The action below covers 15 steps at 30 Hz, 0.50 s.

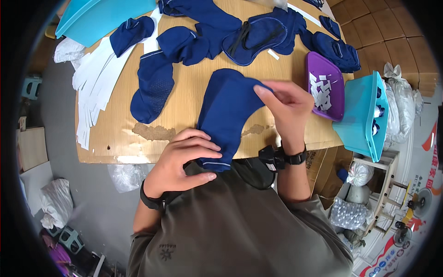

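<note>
The blue sock [226, 115] lies over the table [104, 150] edge, w/ the R hand [287, 99] pinching its far end & the L hand [187, 159] w/ fingers spread at its cuff (thumb by the hem), prob. so it stays flat & can't slip.

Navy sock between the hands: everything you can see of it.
The sock is plain dark blue, apparently soft knit fabric, fairly flat and bent, with a thin pale line across its lower end. The left hand has its fingers on that end; the right hand pinches the upper right corner between thumb and fingers. In the picture it spans the near part of the wooden table, its lower end past the edge. Whether it touches the tabletop is unclear.
</note>
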### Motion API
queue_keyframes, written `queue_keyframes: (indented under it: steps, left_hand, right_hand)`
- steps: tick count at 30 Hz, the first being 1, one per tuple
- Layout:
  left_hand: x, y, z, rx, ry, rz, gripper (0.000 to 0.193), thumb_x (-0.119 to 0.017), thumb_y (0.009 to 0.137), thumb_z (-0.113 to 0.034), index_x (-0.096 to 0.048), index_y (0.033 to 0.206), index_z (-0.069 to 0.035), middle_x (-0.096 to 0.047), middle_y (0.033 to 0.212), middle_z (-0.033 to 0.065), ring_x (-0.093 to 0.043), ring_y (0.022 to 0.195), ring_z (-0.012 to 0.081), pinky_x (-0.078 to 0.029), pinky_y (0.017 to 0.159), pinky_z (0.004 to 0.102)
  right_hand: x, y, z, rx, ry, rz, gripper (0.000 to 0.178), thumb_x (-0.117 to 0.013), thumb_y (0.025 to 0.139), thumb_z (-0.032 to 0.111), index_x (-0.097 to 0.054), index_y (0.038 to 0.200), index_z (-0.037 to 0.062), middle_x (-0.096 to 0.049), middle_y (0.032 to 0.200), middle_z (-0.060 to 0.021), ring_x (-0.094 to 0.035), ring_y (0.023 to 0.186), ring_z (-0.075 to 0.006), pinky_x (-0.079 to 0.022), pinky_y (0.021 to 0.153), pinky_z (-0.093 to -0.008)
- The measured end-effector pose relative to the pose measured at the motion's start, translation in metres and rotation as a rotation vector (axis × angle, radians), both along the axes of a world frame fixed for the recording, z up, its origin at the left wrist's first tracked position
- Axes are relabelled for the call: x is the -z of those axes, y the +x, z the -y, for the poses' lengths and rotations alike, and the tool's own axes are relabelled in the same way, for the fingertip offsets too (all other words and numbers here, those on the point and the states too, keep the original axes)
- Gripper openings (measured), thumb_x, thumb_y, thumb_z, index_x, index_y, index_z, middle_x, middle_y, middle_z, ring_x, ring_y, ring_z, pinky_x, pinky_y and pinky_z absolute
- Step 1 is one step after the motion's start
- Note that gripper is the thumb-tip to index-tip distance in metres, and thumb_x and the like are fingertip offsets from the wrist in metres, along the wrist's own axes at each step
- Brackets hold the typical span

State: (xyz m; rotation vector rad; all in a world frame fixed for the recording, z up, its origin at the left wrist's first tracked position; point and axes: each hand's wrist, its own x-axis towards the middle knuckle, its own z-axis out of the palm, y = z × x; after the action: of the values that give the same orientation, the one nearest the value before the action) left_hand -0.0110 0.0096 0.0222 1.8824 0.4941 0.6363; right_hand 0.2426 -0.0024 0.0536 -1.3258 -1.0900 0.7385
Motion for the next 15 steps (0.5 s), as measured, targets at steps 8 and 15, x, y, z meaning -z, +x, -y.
queue_keyframes:
  steps: [8,15]
  left_hand:
    - [-0.01,-0.009,0.0,-0.399,-0.131,0.196,0.05,-0.079,0.072,-0.019,-0.067,0.116,0.0,-0.066,0.121,0.017,-0.059,0.116,0.0301,-0.043,0.101,0.0408]
    - [-0.02,0.008,0.005,0.1,-0.476,0.011,0.035,-0.075,0.084,-0.013,-0.065,0.115,0.0,-0.071,0.104,0.01,-0.068,0.095,0.0193,-0.052,0.084,0.0325]
  right_hand:
    - [-0.03,0.007,0.041,-0.479,0.102,-0.056,0.019,-0.084,0.067,-0.008,-0.075,0.082,-0.0014,-0.074,0.08,-0.0163,-0.073,0.071,-0.0221,-0.056,0.062,-0.0268]
    - [-0.045,-0.02,0.011,-0.538,0.185,-0.078,0.017,-0.083,0.073,-0.004,-0.074,0.088,-0.0017,-0.073,0.077,-0.0081,-0.069,0.067,-0.0103,-0.051,0.056,-0.0218]
